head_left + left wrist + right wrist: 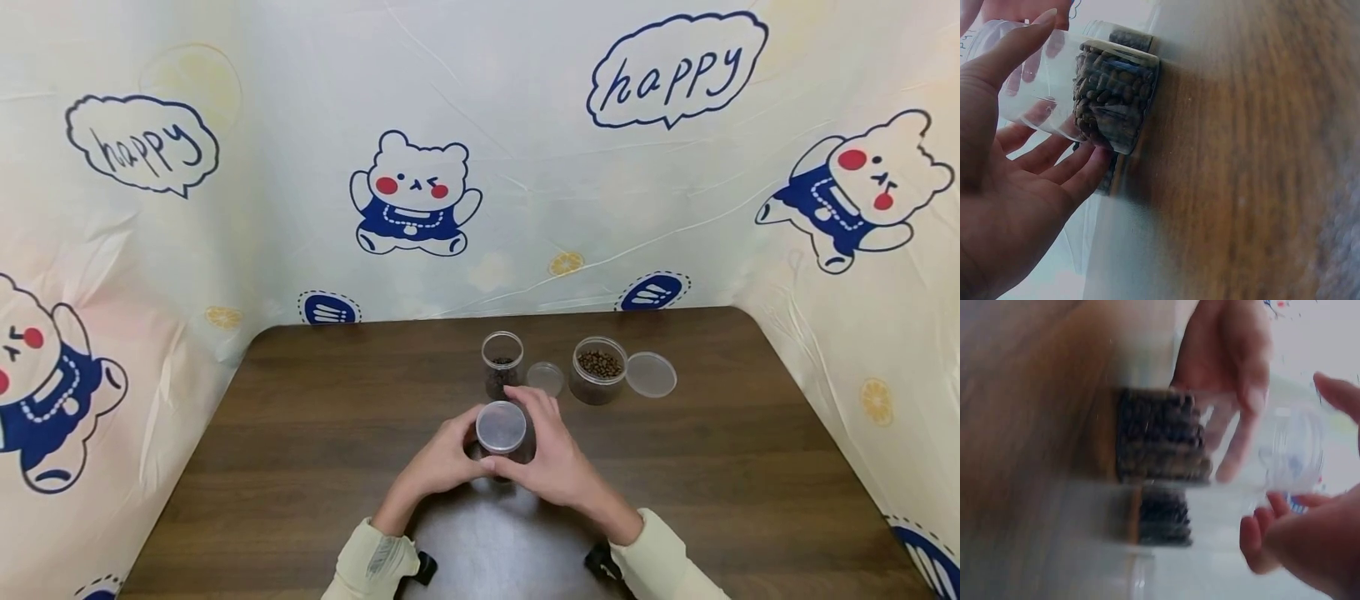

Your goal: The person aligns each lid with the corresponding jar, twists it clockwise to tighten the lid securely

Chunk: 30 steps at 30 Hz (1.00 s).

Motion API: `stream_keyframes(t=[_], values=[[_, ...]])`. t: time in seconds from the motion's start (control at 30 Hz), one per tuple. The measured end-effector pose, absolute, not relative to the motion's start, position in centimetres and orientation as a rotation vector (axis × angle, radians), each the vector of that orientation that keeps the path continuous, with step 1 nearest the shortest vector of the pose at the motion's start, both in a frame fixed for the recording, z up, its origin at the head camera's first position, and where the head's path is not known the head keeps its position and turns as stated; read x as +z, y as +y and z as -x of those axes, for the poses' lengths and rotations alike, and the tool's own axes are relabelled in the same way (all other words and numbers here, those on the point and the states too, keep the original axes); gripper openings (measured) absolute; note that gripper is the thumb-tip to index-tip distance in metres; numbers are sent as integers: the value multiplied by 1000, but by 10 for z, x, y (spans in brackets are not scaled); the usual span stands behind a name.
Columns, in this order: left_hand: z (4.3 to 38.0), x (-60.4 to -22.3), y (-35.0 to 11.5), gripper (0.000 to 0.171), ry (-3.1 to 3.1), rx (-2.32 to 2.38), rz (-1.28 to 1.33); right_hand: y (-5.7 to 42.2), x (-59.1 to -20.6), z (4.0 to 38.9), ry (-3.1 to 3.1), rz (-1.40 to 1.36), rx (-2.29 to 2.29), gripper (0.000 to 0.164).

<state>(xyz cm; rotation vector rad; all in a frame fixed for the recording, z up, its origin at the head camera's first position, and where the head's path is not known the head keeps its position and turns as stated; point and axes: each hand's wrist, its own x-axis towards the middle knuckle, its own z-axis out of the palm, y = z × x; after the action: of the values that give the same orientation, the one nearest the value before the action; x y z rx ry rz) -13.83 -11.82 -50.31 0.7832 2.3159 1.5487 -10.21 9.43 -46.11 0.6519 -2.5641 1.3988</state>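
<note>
In the head view, a clear jar stands upright between both hands with a translucent round lid (501, 427) on top. Dark brown coffee-like beans fill the lower half of this jar (1113, 97). My left hand (444, 457) grips it from the left, thumb on one side and fingers on the other. Around the lid end, my right hand (557, 460) is spread, its thumb on the near side and fingers on the far side. The right wrist view leaves a gap between the right thumb (1338, 397) and the lid, with fingertips close below its rim.
Just behind stands a lidless clear jar (502, 358) of dark beans, with a small clear lid (545, 379) beside it. Further right is a wider open jar (597, 385) of brown beans, then a larger lid (652, 375). A printed curtain (525, 167) surrounds the wooden table (300, 467).
</note>
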Motion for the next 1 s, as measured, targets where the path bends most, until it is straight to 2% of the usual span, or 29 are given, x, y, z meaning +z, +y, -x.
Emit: stream_keyframes(t=[0.23, 0.5, 0.77, 1.0], values=[[138, -502, -118, 70, 2321, 1539, -734, 116, -468, 122, -2564, -904, 1589, 78], [138, -504, -117, 70, 2313, 1558, -724, 116, -470, 125, -2525, -900, 1582, 72], [139, -502, -117, 63, 2289, 1574, -758, 99, -459, 104, -2529, -631, 1361, 70], [140, -504, -119, 65, 2253, 1586, -788, 81, -459, 91, -2558, -415, 1143, 71]])
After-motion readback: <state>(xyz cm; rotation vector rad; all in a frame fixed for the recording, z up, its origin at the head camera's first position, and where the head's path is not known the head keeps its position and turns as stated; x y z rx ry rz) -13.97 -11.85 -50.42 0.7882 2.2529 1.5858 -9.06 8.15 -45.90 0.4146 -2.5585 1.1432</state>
